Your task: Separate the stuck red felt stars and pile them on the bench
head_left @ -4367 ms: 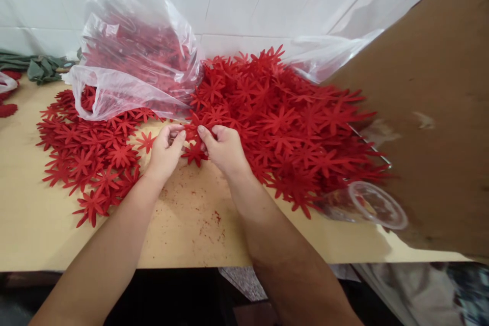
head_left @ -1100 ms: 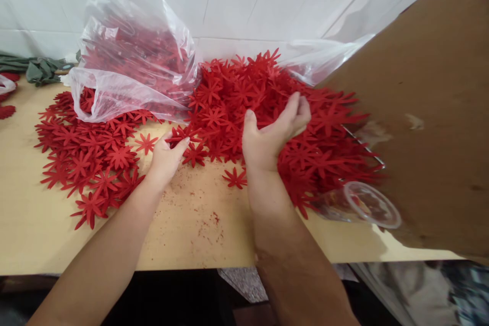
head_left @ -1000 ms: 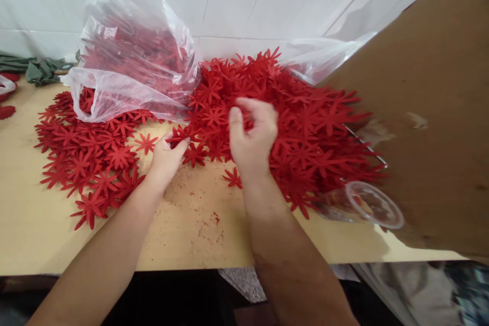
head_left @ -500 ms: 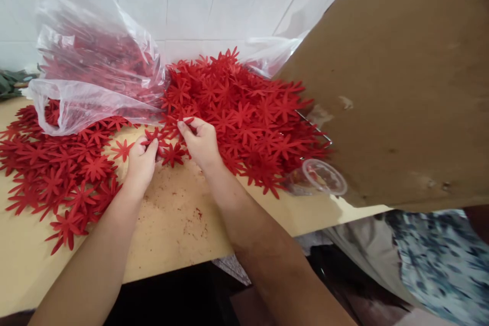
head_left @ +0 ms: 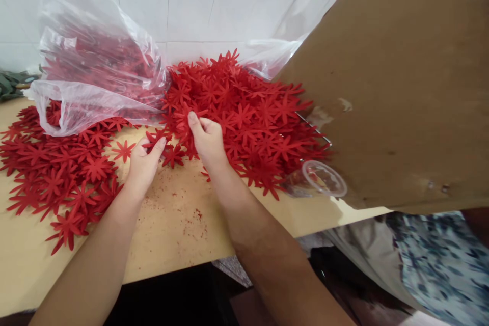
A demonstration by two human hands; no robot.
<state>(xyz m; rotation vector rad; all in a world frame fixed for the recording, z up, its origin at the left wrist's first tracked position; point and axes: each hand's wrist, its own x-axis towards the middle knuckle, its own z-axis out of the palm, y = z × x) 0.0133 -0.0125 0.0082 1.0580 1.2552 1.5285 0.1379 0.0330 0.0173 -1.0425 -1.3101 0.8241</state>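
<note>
Basically, red flower cutouts everywhere on the surface. Left heap spreads at left; right heap, taller, backs toward the white tiled wall. A clear plastic bag full of red pieces covers the back of the left heap. A second plastic bag sits behind the right heap. A big brown board closes off the right side; a plastic cup lies tipped over in front of it. Green fabric at far left edge, floral cloth below right. One loose flower and red crumbs lie between the heaps.

Left hand pinches red flower cutouts between thumb and fingers. Right hand is closed, thumb pressed to curled fingers, in front of the right heap; petals show at the tips, can't tell if pinched or just behind.

Versus about a second ago: view has swung right, more board and floral cloth showing; right hand, then spread over the right heap, is now closed nearer the left hand, which keeps its pinch.
</note>
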